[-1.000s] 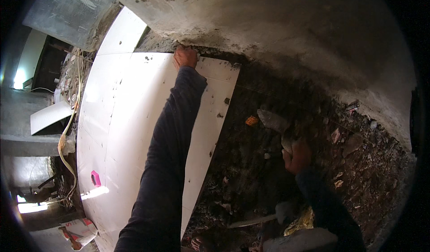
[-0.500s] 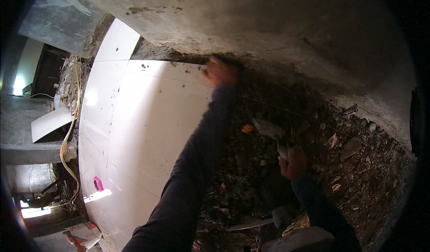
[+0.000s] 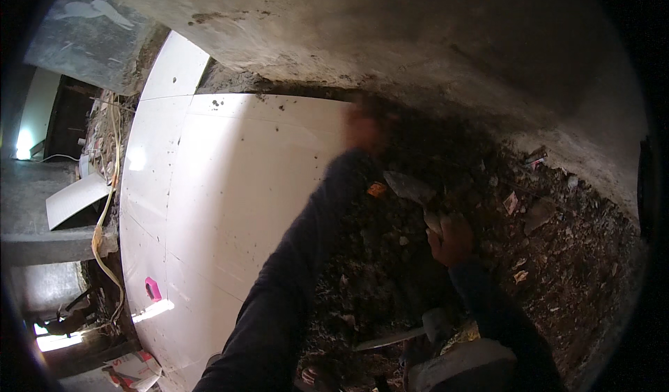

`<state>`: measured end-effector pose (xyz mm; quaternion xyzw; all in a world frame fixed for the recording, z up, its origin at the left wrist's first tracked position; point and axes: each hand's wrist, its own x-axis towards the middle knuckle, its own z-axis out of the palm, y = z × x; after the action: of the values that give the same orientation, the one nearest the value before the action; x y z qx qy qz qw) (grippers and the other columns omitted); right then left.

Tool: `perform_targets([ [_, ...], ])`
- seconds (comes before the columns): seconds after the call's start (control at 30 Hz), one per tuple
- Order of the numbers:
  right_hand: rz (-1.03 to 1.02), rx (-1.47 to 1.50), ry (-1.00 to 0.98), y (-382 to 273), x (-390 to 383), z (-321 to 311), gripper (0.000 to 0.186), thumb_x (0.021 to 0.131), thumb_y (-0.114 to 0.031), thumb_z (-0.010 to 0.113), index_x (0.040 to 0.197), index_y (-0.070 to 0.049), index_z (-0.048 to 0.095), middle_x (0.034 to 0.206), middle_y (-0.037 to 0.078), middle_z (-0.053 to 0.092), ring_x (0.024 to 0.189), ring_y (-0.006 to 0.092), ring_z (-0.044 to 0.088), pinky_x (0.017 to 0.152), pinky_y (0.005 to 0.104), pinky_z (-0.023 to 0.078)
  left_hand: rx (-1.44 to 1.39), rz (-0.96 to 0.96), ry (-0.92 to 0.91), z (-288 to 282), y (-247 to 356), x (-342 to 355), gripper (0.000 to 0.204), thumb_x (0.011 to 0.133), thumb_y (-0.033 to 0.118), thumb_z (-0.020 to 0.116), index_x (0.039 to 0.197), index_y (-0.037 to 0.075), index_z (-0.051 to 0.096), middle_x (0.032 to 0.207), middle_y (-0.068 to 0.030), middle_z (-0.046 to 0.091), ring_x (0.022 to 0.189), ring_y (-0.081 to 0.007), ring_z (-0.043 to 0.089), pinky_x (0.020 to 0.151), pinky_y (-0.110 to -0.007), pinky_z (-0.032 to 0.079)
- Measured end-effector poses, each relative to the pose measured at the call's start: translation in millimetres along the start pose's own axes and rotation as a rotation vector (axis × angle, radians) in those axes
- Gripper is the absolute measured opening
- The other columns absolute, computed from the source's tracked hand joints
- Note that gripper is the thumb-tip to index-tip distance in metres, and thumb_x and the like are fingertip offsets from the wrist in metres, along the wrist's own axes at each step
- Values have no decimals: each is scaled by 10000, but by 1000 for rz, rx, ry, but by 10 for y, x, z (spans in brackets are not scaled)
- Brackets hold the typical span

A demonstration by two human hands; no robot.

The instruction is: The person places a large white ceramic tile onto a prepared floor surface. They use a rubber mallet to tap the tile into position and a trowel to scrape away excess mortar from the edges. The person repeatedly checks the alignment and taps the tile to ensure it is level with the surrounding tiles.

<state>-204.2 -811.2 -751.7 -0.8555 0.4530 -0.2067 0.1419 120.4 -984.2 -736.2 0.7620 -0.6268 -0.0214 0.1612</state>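
My left hand [image 3: 366, 126], smeared by motion, is at the far right corner of the white floor tiles [image 3: 230, 162], beside the dirt along the wall base. Its fingers cannot be made out. In my right hand [image 3: 451, 239] is the handle of a trowel [image 3: 409, 186], whose grey pointed blade lies low over the dark loose soil [image 3: 380, 273]. Dark crumbs dot the far edge of the tiles. A thin string crosses the soil faintly at the right.
A mallet [image 3: 433, 326] lies near me on the soil. A concrete wall [image 3: 418, 36] runs along the far side. A small pink object [image 3: 152, 289] rests on the tiles. To the left are a pale cable [image 3: 104, 252] and a leaning loose tile [image 3: 77, 200].
My left hand has moved right, off the tile edge toward the soil. The right hand and trowel have shifted slightly left and toward the wall in the view, which has itself moved a little.
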Motion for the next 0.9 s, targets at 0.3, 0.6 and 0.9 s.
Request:
perform_targets([
  [0.3,-61,-32,89,93,-131,72,437,922,-346,685,1212,-36,582,1027,222,605,911,447,601,817,556,506,154,-280,213,-274,-318,256,425,956,427,571,1214,110,688,1277,-175,650,1270,-351,562,1172,-645,210],
  [0.6,14,26,-19,150,-92,4,455,895,-354,698,1151,8,596,1024,249,609,951,462,608,896,586,500,-39,-195,-76,-372,-7,288,329,917,397,577,1021,145,761,1012,-149,738,1006,-334,692,1083,-586,345],
  [0.9,-13,-18,-2,75,-97,91,469,925,-399,687,1192,-23,601,1037,242,639,968,461,626,905,587,513,-36,-151,229,-776,-1688,196,313,925,292,597,1141,82,681,1219,-158,659,1146,-362,600,979,-518,427],
])
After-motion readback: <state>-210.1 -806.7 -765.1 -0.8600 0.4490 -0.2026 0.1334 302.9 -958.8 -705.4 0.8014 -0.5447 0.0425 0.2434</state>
